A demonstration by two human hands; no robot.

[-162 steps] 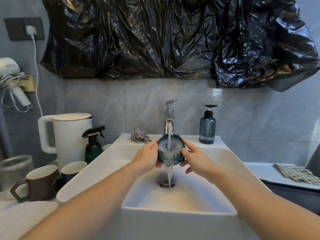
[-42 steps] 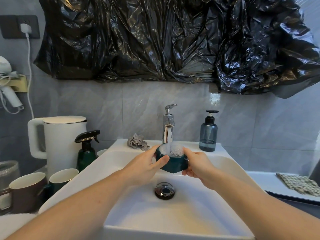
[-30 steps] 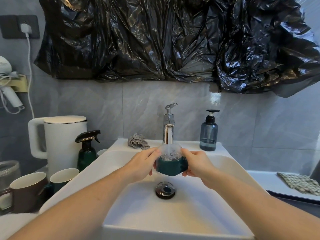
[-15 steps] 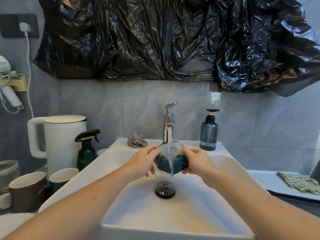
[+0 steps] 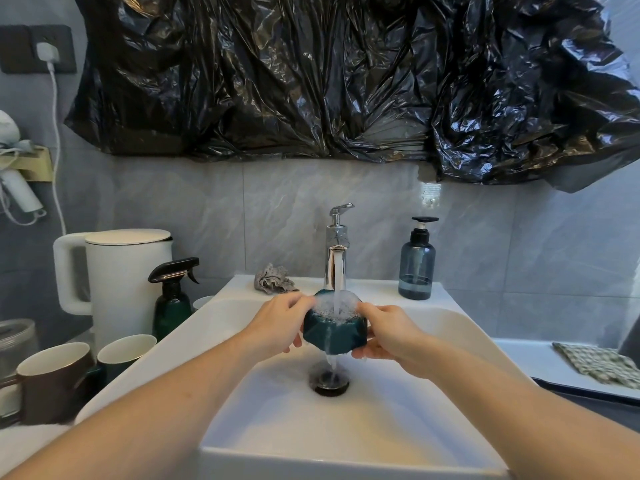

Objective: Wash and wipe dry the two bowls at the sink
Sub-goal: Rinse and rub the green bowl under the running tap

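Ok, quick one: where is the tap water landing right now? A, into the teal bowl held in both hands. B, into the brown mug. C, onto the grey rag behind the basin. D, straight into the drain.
A: the stream from the faucet falls into the teal bowl, which foams and spills over while the left hand and right hand grip its sides above the sink.

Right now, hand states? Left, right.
Left hand: grips the teal bowl under the running tap.
Right hand: grips the same bowl.
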